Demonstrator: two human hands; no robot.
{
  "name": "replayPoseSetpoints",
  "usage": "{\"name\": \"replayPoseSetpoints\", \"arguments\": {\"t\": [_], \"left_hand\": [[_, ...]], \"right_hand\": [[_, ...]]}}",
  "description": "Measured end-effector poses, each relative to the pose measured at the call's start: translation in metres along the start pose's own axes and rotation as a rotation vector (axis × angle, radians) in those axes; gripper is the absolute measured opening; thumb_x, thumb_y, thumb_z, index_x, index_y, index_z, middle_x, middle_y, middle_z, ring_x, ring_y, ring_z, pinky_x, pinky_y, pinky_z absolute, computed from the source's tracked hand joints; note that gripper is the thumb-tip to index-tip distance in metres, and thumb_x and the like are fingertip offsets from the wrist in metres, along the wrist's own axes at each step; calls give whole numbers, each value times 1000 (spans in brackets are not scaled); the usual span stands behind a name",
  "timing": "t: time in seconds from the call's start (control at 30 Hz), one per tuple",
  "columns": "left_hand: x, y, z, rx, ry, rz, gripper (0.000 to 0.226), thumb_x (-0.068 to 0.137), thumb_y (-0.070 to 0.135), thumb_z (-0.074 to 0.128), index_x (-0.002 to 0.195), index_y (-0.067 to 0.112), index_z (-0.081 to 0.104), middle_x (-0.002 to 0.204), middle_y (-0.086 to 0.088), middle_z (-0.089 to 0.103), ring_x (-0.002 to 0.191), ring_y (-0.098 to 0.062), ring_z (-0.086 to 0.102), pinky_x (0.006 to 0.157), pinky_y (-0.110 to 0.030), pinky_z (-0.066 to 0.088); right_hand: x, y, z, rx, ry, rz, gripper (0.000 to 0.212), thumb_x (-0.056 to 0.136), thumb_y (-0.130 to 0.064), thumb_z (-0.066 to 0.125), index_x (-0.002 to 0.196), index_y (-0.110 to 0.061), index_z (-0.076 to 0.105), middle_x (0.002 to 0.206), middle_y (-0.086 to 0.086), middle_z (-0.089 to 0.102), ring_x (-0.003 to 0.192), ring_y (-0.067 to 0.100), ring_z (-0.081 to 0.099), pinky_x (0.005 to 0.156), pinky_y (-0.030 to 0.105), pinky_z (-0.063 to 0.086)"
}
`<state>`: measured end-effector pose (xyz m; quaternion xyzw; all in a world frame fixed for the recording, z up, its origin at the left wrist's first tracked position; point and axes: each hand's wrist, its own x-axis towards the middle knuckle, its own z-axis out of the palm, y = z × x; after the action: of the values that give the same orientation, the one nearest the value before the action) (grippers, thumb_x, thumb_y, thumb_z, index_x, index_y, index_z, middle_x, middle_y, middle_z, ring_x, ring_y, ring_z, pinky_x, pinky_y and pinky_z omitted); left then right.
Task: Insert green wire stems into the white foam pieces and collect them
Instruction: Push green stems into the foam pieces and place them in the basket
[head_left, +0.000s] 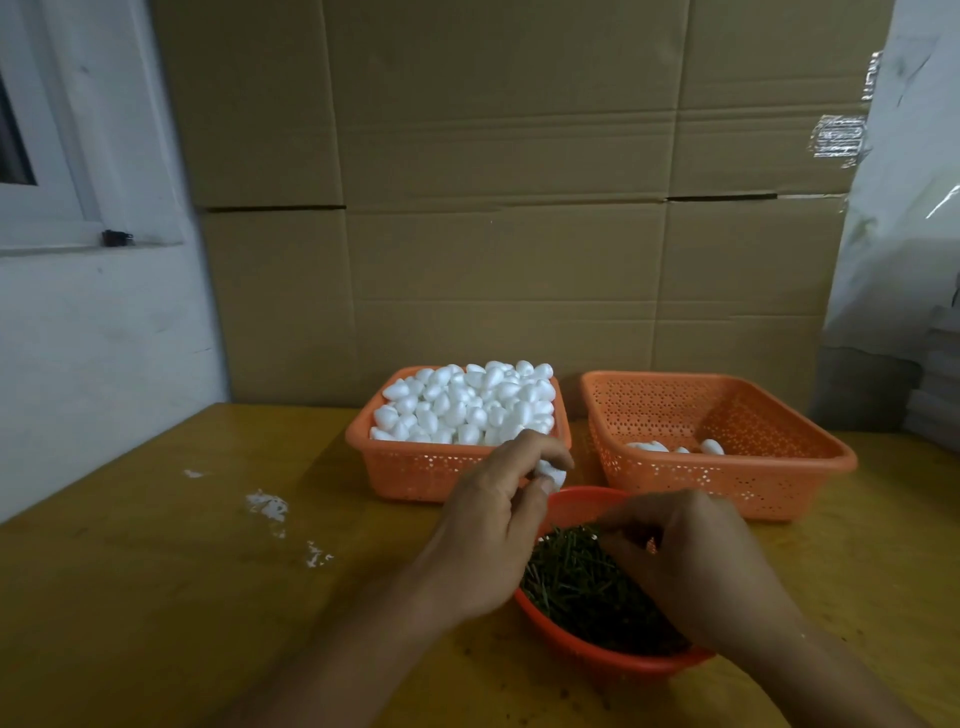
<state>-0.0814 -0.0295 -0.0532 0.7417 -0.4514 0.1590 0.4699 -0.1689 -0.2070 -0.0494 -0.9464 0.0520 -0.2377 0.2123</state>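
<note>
Now the left hand (493, 514) pinches a white foam piece (551, 472) above the round red basket (582, 647) of green wire stems (576, 582); the right hand (685, 556) curls its fingertips down among the stems, its grasp hidden.

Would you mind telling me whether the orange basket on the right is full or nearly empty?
Nearly empty: the right basket holds only a few white foam pieces on its floor, and its perforated walls show bare.

You're in a small craft/packing workshop, prob. a storeroom: flattened cardboard cartons (498, 208) stacked as backdrop at the tabletop's (156, 571) far edge, orange perforated bins (717, 467) w/ bulk foam pieces (467, 405), foam crumbs (267, 506) near its left edge.
</note>
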Motion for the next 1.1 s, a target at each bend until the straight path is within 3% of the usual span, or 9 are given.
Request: {"name": "replayPoseSetpoints", "arguments": {"t": [0.17,0.27,0.37,0.53,0.7,0.77,0.87,1.0,1.1], "left_hand": [[-3,3,2,-34,-66,11,20,103,19,47,104,25,66,95,8,62,94,-19,61,79,-40,50],[-6,3,4,-63,-145,-22,16,98,23,54,107,34,63,99,11,61,101,-17,61,84,-36,51],[-8,3,7,-25,-191,-13,36,90,5,61,110,35,59,102,13,58,100,-14,60,82,-33,52],[-8,4,10,-33,-182,25,34,91,6,62,109,35,55,97,17,58,95,-9,60,77,-17,45],[-9,6,11,-106,-182,4,15,101,40,54,113,36,47,94,10,64,87,-17,66,74,-45,54],[-9,6,11,-136,-167,-13,15,103,44,50,114,35,48,93,6,65,88,-18,66,76,-47,53],[-7,5,11,-136,-89,-21,13,104,39,52,112,30,54,97,11,59,92,-15,61,77,-30,51],[-4,1,12,-243,-24,-145,14,101,34,57,109,26,64,98,9,65,90,-10,64,78,-35,56],[-3,3,11,-407,-1,-258,16,103,24,55,112,22,68,91,4,69,83,-11,65,73,-28,55]], "right_hand": [[3,-1,-1,-128,-163,21,9,90,-39,68,96,-39,74,88,-13,73,78,6,67,72,35,59],[4,-3,-3,-272,-238,22,36,91,-61,56,84,-28,68,74,-5,66,67,9,63,66,34,58],[4,-6,-1,-348,-357,14,42,84,-70,56,90,-30,64,82,-8,66,77,9,64,73,34,58],[5,-13,3,-361,-464,-54,32,87,-56,58,110,-34,63,99,-11,68,92,11,65,82,36,57],[6,-15,8,-386,-435,-49,24,90,-49,56,106,-32,63,101,-11,67,91,12,65,80,35,57],[7,-13,9,-386,-419,-26,20,90,-47,58,98,-30,64,94,-10,66,87,13,65,78,34,58],[7,-10,11,-387,-391,0,17,92,-44,59,92,-28,65,86,-11,63,80,10,64,73,31,58],[6,-9,14,-340,-364,22,19,95,-40,55,102,-30,70,96,-10,67,87,11,65,78,33,59],[6,-8,13,-311,-329,28,23,96,-35,52,88,-23,70,87,-6,68,80,14,65,76,37,58]]}}
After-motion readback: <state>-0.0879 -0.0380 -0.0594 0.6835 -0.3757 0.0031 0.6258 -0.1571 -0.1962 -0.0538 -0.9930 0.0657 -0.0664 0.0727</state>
